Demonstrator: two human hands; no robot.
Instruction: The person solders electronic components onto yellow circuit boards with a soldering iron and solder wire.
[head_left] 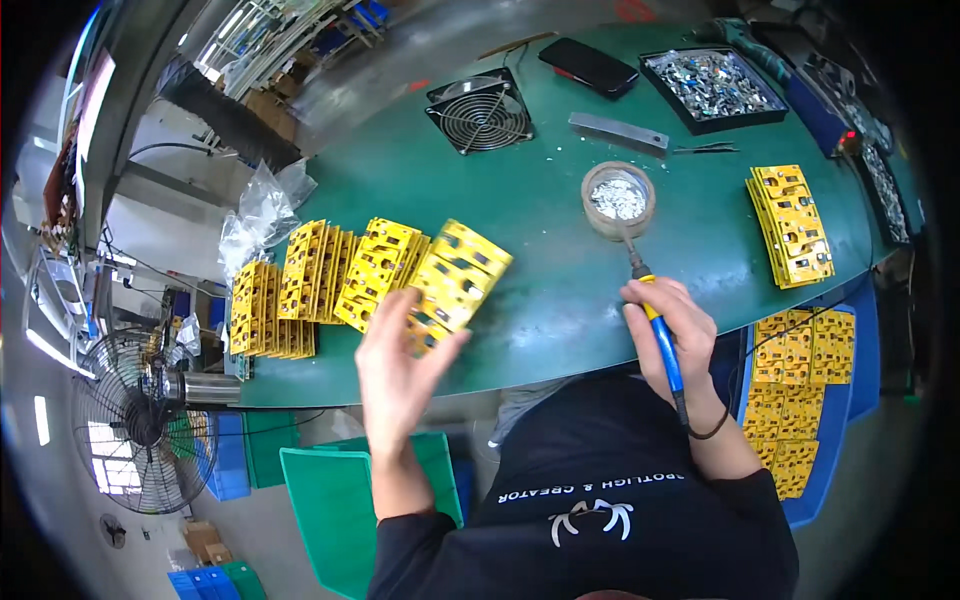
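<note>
My left hand (397, 345) grips the lower edge of a yellow circuit board panel (462, 272), its thumb and fingers on either side. The panel leans at the right end of a row of similar yellow panels (305, 270) standing in stacks. In my right hand (675, 325) is a soldering iron (662, 340) with a blue and yellow handle, held like a pen. Its tip points into a round, brownish dish (590, 215) of silvery bits. Where exactly the tip ends among the bits is hard to make out.
Another stack of yellow panels (790, 228) stands at the right. Behind are a black square fan (482, 112), a phone (588, 68), a metal bar (620, 133), tweezers (708, 149) and a black tray (700, 122) of small parts. A blue bin (808, 490) of panels sits below right.
</note>
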